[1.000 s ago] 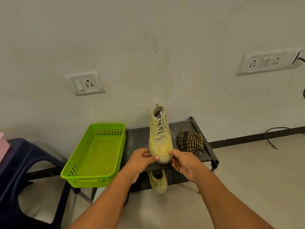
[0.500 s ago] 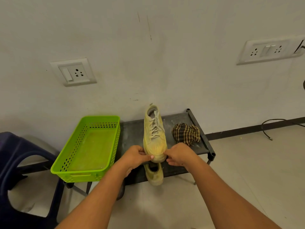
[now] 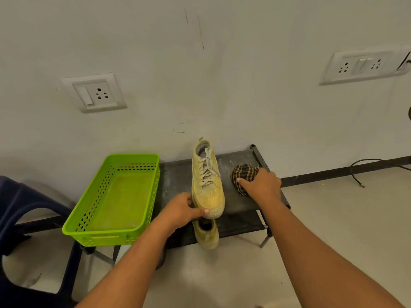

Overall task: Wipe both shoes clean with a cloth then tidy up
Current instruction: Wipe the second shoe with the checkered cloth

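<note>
Nothing to read anywhere. The yellow shoe (image 3: pixel 208 181) shows no brand mark or lettering. The green basket (image 3: pixel 104 240) left of the shoe has no label, and the checked cloth (image 3: pixel 243 172) right of it has no tag. The wall sockets (image 3: pixel 94 92) above the shoe are unmarked too.

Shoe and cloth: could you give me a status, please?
Left hand grips top shoe at toe. Right hand on cloth, grip unclear. Second shoe below, untouched. Nothing blocking.
</note>
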